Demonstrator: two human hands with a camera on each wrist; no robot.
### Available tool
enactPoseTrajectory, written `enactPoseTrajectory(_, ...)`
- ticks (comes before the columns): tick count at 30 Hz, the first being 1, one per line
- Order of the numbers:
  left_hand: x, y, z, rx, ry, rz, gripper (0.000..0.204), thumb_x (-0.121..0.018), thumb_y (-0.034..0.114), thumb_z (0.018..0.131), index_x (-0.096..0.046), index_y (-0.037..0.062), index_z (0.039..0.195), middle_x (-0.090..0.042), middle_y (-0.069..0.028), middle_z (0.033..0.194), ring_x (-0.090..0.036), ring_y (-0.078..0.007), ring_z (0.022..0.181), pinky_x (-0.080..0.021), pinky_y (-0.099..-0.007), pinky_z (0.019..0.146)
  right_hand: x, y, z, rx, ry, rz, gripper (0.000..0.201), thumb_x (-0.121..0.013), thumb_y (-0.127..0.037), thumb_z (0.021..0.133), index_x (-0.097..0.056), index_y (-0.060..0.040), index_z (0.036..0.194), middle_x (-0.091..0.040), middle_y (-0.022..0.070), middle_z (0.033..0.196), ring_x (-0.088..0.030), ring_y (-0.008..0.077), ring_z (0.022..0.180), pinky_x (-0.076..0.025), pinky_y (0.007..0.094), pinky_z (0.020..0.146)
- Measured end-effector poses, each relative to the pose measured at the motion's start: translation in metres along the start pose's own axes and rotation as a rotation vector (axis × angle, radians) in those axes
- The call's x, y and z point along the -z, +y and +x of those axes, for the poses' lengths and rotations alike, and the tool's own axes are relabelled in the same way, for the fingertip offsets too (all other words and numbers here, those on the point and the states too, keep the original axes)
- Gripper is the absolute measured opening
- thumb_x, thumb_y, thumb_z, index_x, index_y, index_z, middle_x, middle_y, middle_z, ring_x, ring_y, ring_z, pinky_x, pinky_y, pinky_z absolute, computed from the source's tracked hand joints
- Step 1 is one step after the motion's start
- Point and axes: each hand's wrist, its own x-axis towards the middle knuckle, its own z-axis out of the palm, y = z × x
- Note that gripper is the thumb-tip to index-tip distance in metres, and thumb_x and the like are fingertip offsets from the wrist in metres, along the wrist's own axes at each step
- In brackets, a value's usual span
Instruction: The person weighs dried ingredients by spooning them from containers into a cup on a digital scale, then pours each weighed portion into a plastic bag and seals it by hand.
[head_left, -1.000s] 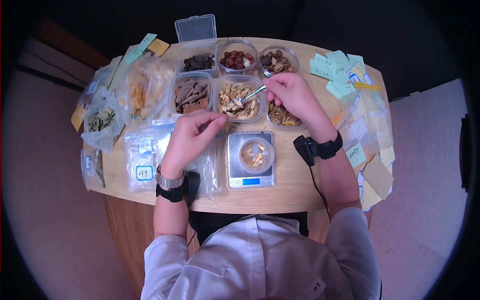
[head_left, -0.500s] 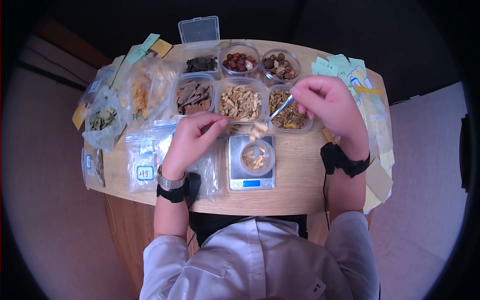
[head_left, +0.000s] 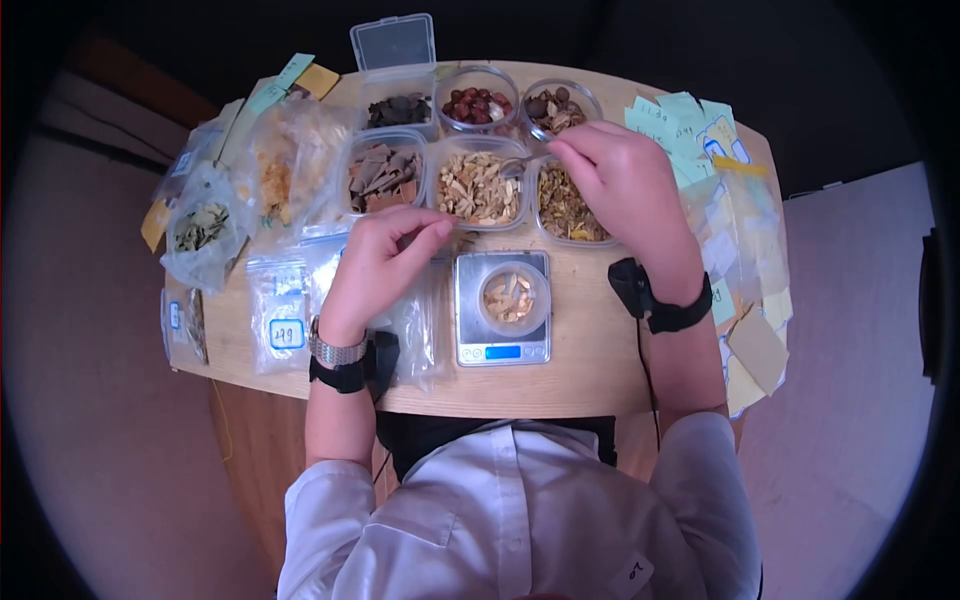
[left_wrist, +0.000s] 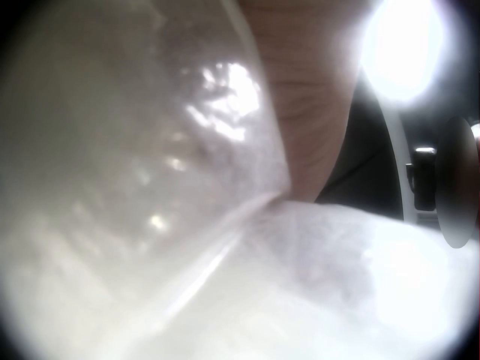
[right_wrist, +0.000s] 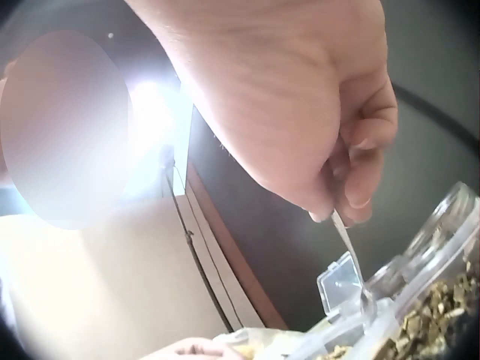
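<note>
My right hand (head_left: pixel 625 185) pinches the thin handle of a metal spoon (head_left: pixel 513 167). The spoon's bowl is at the right side of a clear tub (head_left: pixel 437 205) of pale dried slices. In the right wrist view the spoon (right_wrist: pixel 349 244) hangs down from the fingertips. Beside that tub's near left corner is my left hand (head_left: pixel 385 262), with thumb and forefinger apart and fingertips right at the rim. Plastic bags (left_wrist: pixel 135 150) fill much of the left wrist view. On a small digital scale (head_left: pixel 470 325) stands a round clear cup (head_left: pixel 541 312) with some pale slices inside.
Around the tub stand containers of brown bark pieces (head_left: pixel 383 180), yellow-brown bits (head_left: pixel 572 210), black pieces (head_left: pixel 400 110), red dried fruit (head_left: pixel 476 106) and brown pods (head_left: pixel 556 110). Zip bags (head_left: pixel 275 310) lie at left, green paper notes (head_left: pixel 665 125) at right.
My right hand tipped slices from the spoon over the cup, then returned the spoon to the tub of pale slices. More slices lie in the cup. The left hand has stayed near the tub's corner.
</note>
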Motion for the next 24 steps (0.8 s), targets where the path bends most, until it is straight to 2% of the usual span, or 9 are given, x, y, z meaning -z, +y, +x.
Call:
enactPoseTrajectory(4, -0.002, -0.003, -0.002, 0.005, 0.008, -0.024, 0.026, -0.068, 0.02, 0.101, -0.076, -0.002, 0.112, -0.07, -0.0032, 0.088, -0.06, -0.0081, 0.077, -0.048, -0.0242, 0.07, -0.015, 0.007, -0.002, -0.005, -0.142, 0.138, 0.021, -0.068, -0.02, 0.094, -0.073, -0.0006, 0.087, -0.069, 0.0169, 0.081, -0.066, 0.0376, 0.077, -0.053, 0.0443, 0.069)
enactPoseTrajectory(7, -0.003, -0.005, -0.001, -0.008, 0.012, -0.031, 0.025, -0.068, 0.019, 0.101, -0.076, -0.002, 0.112, -0.07, -0.0029, 0.088, -0.06, -0.0079, 0.077, -0.048, -0.0238, 0.07, -0.028, 0.009, -0.004, -0.135, -0.235, 0.256, 0.02, -0.067, -0.019, 0.095, -0.074, -0.0004, 0.091, -0.07, 0.0174, 0.082, -0.067, 0.0376, 0.077, -0.053, 0.0432, 0.07)
enactPoseTrajectory(9, -0.002, -0.006, -0.001, -0.008, 0.005, -0.026, 0.025, -0.068, 0.019, 0.101, -0.076, -0.002, 0.112, -0.071, -0.003, 0.089, -0.06, -0.0079, 0.077, -0.048, -0.0237, 0.07, -0.04, 0.013, -0.007, -0.318, -0.318, 0.382, 0.022, -0.065, -0.019, 0.097, -0.075, 0.0008, 0.096, -0.072, 0.0153, 0.08, -0.069, 0.0296, 0.07, -0.054, 0.0383, 0.068)
enactPoseTrajectory(10, -0.001, -0.006, -0.001, -0.008, -0.002, -0.021, 0.025, -0.068, 0.019, 0.101, -0.076, -0.002, 0.112, -0.071, -0.0032, 0.089, -0.06, -0.008, 0.077, -0.048, -0.0237, 0.07, -0.044, 0.017, -0.008, -0.317, -0.317, 0.382, 0.022, -0.065, -0.019, 0.097, -0.075, 0.0008, 0.096, -0.072, 0.0153, 0.08, -0.069, 0.0296, 0.07, -0.054, 0.0383, 0.068)
enactPoseTrajectory(14, -0.002, -0.005, 0.0, -0.011, 0.004, -0.029, 0.025, -0.068, 0.019, 0.101, -0.076, -0.0017, 0.112, -0.072, -0.0036, 0.09, -0.06, -0.0081, 0.077, -0.048, -0.0237, 0.07, -0.043, 0.028, -0.003, -0.513, -0.336, 0.591, 0.026, -0.066, -0.022, 0.099, -0.075, 0.0027, 0.099, -0.072, 0.008, 0.076, -0.066, 0.0138, 0.067, -0.053, 0.03, 0.064)
enactPoseTrajectory(16, -0.002, -0.002, 0.0, -0.006, 0.034, -0.023, 0.023, -0.071, 0.021, 0.097, -0.077, 0.0002, 0.107, -0.074, -0.0112, 0.087, -0.067, -0.0185, 0.076, -0.051, -0.0301, 0.069, -0.04, 0.029, 0.001, -0.559, -0.341, 0.606, 0.028, -0.066, -0.023, 0.1, -0.075, 0.003, 0.099, -0.071, 0.0052, 0.075, -0.064, 0.0098, 0.066, -0.052, 0.0272, 0.063)
enactPoseTrajectory(18, -0.001, -0.003, 0.0, -0.004, 0.016, -0.013, 0.024, -0.07, 0.02, 0.099, -0.077, -0.0004, 0.109, -0.073, -0.0077, 0.088, -0.064, -0.0135, 0.076, -0.05, -0.0272, 0.07, -0.039, 0.029, 0.0, -0.659, -0.363, 0.718, 0.025, -0.064, -0.023, 0.103, -0.072, -0.0017, 0.094, -0.063, -0.0037, 0.073, -0.052, 0.0028, 0.062, -0.045, 0.019, 0.059)
enactPoseTrajectory(19, -0.001, -0.003, -0.001, 0.004, -0.002, -0.005, 0.025, -0.069, 0.019, 0.1, -0.076, -0.0011, 0.112, -0.072, -0.0041, 0.089, -0.06, -0.0085, 0.077, -0.049, -0.0243, 0.071, -0.039, 0.031, 0.0, -0.657, -0.36, 0.717, 0.025, -0.064, -0.023, 0.103, -0.072, -0.0017, 0.094, -0.063, -0.0037, 0.073, -0.052, 0.0028, 0.062, -0.045, 0.019, 0.059)
enactPoseTrajectory(24, 0.0, -0.006, -0.001, -0.004, -0.007, 0.016, 0.025, -0.069, 0.019, 0.1, -0.076, -0.0015, 0.112, -0.072, -0.0042, 0.089, -0.061, -0.0086, 0.077, -0.049, -0.0242, 0.071, -0.036, 0.036, 0.002, -0.654, -0.281, 0.761, 0.024, -0.064, -0.023, 0.103, -0.073, -0.0019, 0.094, -0.061, -0.0054, 0.072, -0.049, 0.0018, 0.061, -0.041, 0.0181, 0.057)
